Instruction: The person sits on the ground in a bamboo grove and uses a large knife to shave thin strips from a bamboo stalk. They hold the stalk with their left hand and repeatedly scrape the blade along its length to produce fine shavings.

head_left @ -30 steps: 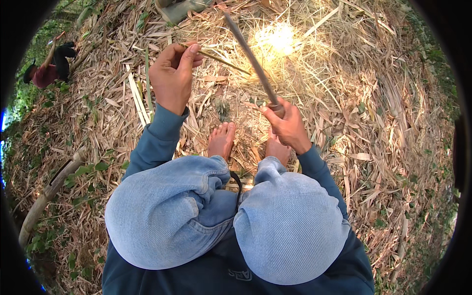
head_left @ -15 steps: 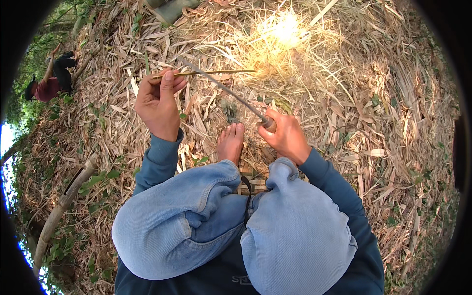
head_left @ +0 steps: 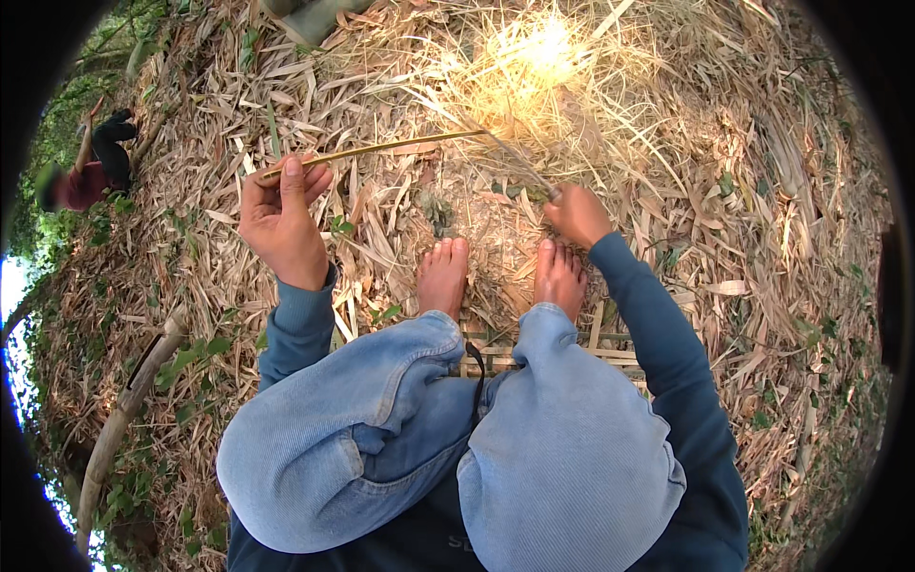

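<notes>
Squatting over a floor of dry leaves and husks (head_left: 724, 219), the person shows both knees in blue jeans filling the lower middle of the frame, with two bare feet (head_left: 445, 275) planted just above them on a few flat split strips (head_left: 610, 355).

At centre left, the left hand (head_left: 281, 221) is raised, its fingers (head_left: 293, 181) pinched together on the near end of a thin bamboo strip (head_left: 381, 150). This strip runs from that hand toward the upper middle of the frame, nearly level, pale yellow-green against the litter.

At centre right, just above the right foot, the right hand (head_left: 577, 212) is closed in a fist around the handle of a knife (head_left: 524, 167). Its narrow grey blade slants up and to the left, and its tip meets the far end of the strip; whether the edge is cutting into the strip or only touching it cannot be told.

A bright sunlit patch (head_left: 548, 43) glares on the straw at the top centre. A thick grey pole (head_left: 119, 419) lies curved along the lower left, among green weeds. At the far upper left another person (head_left: 91, 172) in dark and red clothing is crouched on the ground, well apart. A grey-green object (head_left: 315, 14) sits at the top edge, too cut off to identify.
</notes>
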`<state>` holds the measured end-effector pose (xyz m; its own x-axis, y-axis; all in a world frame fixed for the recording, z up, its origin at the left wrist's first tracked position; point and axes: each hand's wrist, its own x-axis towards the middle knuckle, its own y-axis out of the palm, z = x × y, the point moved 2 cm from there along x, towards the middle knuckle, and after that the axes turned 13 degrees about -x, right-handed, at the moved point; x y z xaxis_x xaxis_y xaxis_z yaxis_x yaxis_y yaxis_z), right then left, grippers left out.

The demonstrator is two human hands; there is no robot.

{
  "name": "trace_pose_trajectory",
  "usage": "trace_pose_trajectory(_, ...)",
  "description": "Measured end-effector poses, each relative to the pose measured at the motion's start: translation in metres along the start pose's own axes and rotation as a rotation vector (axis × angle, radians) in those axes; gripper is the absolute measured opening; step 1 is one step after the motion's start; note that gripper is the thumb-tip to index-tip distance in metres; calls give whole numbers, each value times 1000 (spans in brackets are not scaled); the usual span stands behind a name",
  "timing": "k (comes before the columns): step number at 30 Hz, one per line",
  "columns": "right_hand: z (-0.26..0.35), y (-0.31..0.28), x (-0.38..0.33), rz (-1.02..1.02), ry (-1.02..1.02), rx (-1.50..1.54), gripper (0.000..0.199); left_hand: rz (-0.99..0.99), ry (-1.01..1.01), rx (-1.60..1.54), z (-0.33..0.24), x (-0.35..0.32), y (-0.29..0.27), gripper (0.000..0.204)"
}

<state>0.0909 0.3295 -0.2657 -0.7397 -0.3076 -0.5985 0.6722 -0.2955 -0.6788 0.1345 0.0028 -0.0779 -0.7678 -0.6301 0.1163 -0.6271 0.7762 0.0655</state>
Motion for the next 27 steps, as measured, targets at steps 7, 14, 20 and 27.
trace_pose_trajectory(7,13,-16,-32,-75,-124,37,27,-16,-18,12,2,-2,-15,14)
trace_pose_trajectory(14,66,-36,-70,-37,-282,128,23,248,85,93,-7,-21,-13,17)
trace_pose_trajectory(20,63,-12,-56,-82,-257,120,24,293,114,123,-9,-26,-5,13)
trace_pose_trajectory(27,82,-23,-75,-145,-369,42,19,211,87,125,-5,-26,-11,14)
